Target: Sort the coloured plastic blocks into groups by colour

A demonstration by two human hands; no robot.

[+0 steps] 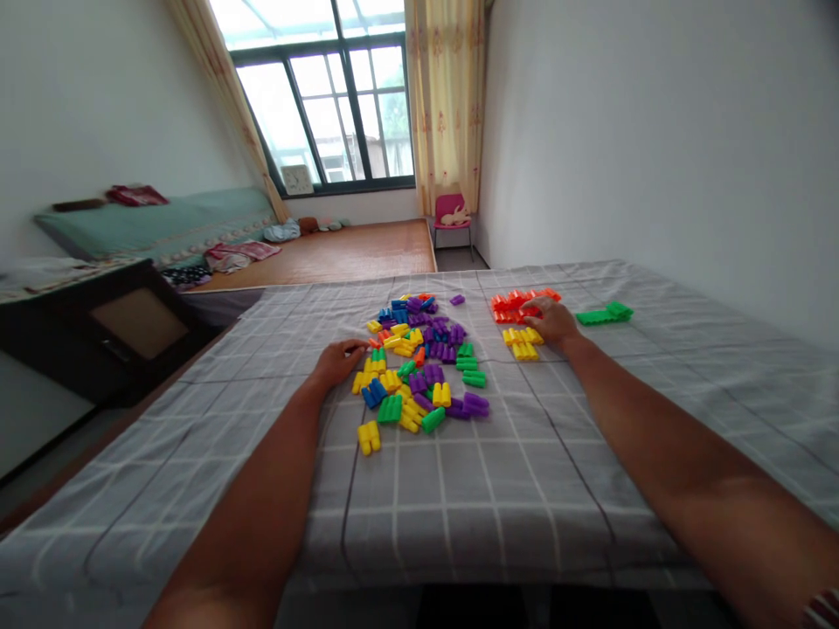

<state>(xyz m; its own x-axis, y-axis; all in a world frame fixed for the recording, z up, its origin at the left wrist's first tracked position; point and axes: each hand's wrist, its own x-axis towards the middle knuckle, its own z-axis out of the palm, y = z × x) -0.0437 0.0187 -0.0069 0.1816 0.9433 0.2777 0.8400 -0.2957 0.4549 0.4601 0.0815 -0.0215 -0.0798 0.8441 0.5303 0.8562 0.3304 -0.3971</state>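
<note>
A mixed pile of plastic blocks [442,352] in purple, yellow, green, blue and orange lies on the grey checked cloth. At its left edge is my left hand [341,360], fingers pinched at a small orange block [374,343]. My right hand [551,320] is at the right part of the orange block group [508,307], its fingers closed on an orange block. Just below that group lie joined yellow blocks [524,342]. To the right of my right hand is a green block strip [604,314]. A yellow block [369,438] sits apart at the near side.
The cloth-covered table [498,489] fills the foreground. Beyond it are a low wooden platform [367,249], a pink chair [452,214] with a soft toy, and a window. A dark cabinet [131,323] stands at the left, a white wall at the right.
</note>
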